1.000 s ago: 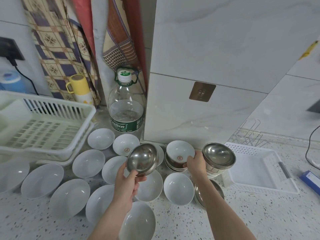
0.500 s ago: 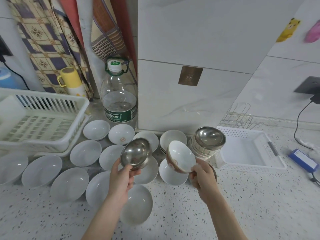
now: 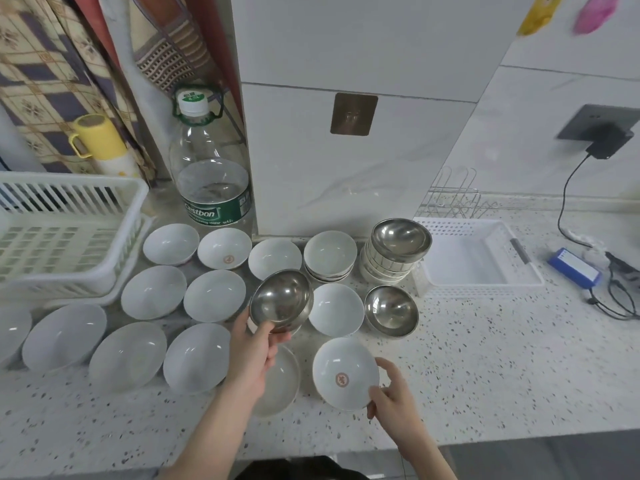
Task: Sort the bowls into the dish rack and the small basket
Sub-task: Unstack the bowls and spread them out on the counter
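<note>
Left hand (image 3: 254,355): I saw it pinching a shiny round steel bowl (image 3: 281,301).
Right hand (image 3: 393,398): gripped a glazed white bowl (image 3: 344,372) by the rim.

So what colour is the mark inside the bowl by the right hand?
Reddish-brown, on a white bowl; head view.

Steel bowl (image 3: 281,301) tilted, aloft; white emblem bowl (image 3: 344,374) low over counter; dish rack (image 3: 65,233) far left.
</note>
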### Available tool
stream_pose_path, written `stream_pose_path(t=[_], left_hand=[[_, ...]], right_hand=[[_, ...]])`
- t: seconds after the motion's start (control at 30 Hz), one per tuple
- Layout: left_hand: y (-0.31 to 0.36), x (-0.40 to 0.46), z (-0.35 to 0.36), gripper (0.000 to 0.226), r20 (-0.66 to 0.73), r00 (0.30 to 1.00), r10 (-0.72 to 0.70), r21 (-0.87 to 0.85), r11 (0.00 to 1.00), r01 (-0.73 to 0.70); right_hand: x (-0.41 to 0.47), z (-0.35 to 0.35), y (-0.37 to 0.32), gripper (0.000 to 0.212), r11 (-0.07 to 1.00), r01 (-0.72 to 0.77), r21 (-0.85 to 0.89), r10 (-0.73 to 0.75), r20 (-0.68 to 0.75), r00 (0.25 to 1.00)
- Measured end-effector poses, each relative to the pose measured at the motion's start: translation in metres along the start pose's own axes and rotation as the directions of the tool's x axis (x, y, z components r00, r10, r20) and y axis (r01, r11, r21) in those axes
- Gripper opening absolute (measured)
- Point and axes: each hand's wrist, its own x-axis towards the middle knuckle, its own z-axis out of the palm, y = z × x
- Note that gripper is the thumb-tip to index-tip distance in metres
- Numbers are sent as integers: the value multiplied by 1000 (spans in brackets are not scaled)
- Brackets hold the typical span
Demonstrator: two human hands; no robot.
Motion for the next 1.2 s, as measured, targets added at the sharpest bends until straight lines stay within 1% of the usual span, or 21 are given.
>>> stream_pose_path(t=[0.1,0.33,0.57,0.77,0.87,0.93,1.0,1.07,1.2], left_hand=[[-1,-2,2,44,11,1000,-11,19,1000,11],[-2,-4,7,43,27,999,-36,63,997,34],[-8,-3,13,44,38,998,-47,93,995,44],[-11,-6,24,51,47,999,-27,104,994,22],[-12,-10,31,49,61,998,8,131,991,-16],[-14,-13,36,52,64,998,28,171,985,-38],[-17,-15,41,55,79,996,40,214,975,-56],[-21,-16,47,58,120,992,47,247,966,-76],[-31,-19,66,61,204,979,22,371,923,-99]], right_hand=[[0,4,3,47,999,9,-51,-9,5,1000],[5,7,7,47,998,0,-66,0,-3,1000],[8,8,12,46,995,20,-95,-16,45,999],[10,8,17,46,996,30,-89,-21,91,996],[9,2,19,46,992,41,-122,-28,103,994],[8,-6,18,47,991,26,-130,-18,65,998],[9,-18,15,44,995,16,-95,-18,-21,1000],[11,-30,8,37,999,31,-38,-34,-90,995],[15,-47,-6,34,992,53,112,-36,-151,988]])
